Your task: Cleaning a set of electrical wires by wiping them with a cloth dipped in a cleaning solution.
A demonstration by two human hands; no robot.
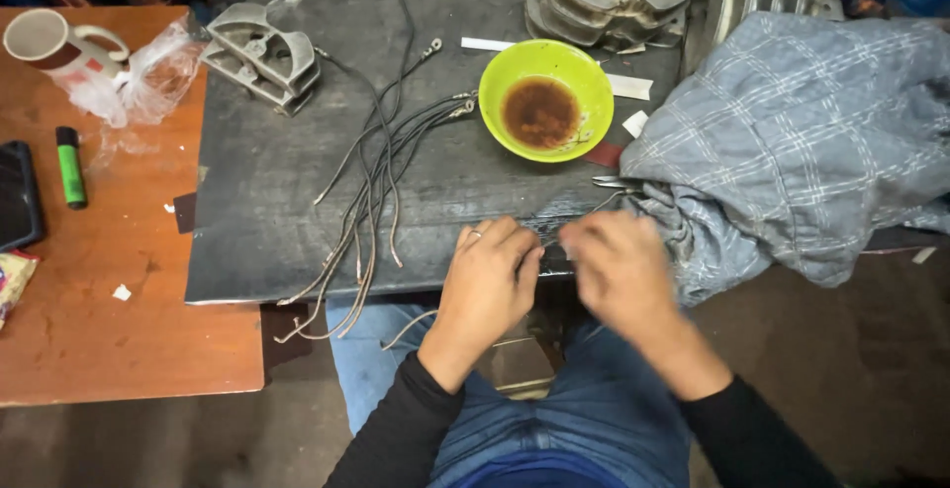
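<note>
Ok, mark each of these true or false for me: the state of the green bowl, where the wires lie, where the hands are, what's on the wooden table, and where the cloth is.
1. The green bowl holds a brown residue. True.
2. The bundle of wires lies to the right of the bowl. False: it lies to the bowl's left, trailing over the near edge of the dark mat.
3. The left hand and right hand are close together at the mat's near edge. True.
4. A mug stands on the wooden table. True.
5. The checked grey cloth covers the mug. False: it lies at the right, beside the bowl.
</note>
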